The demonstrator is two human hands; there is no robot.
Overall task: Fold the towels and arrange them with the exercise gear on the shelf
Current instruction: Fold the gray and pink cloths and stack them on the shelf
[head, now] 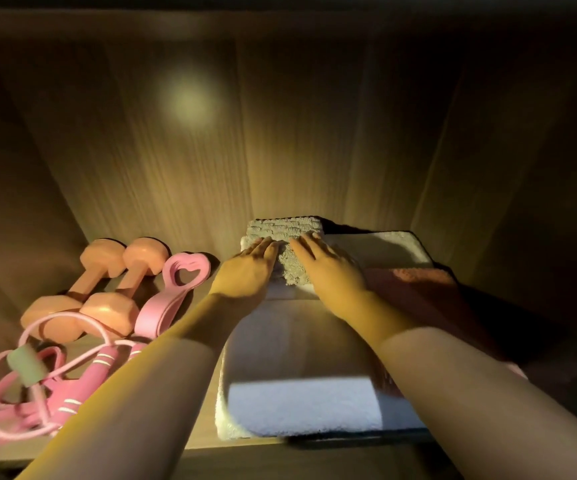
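Now the small grey ribbed towel (292,233) lies folded near the back of the shelf (314,133), a little right of centre, on top of a long white towel (301,403) that runs from the back toward the front edge. Both hands lie flat on the grey towel with fingers straight and close together, curled round nothing: the left hand (249,268) covers its left edge and the right hand (328,268) its right side, with a strip of grey pile showing between them. Both forearms reach in from the front, over the white towel.

Just right of the grey towel, a second white towel (391,247) lies flat against the back corner. In front of it sits a dark red towel (418,289), partly in shadow and partly hidden by the right forearm.

On the left side of the shelf, a pair of orange dumbbells (110,310) lies side by side, pointing front to back. Beside them on the right is a pink strap with a heart-shaped end (152,313). Nearer the front left, a pink jump rope (100,362) lies in loose coils, with a pale green piece (25,363) on it.

A round spot of light (186,102) glows on the wooden back panel.
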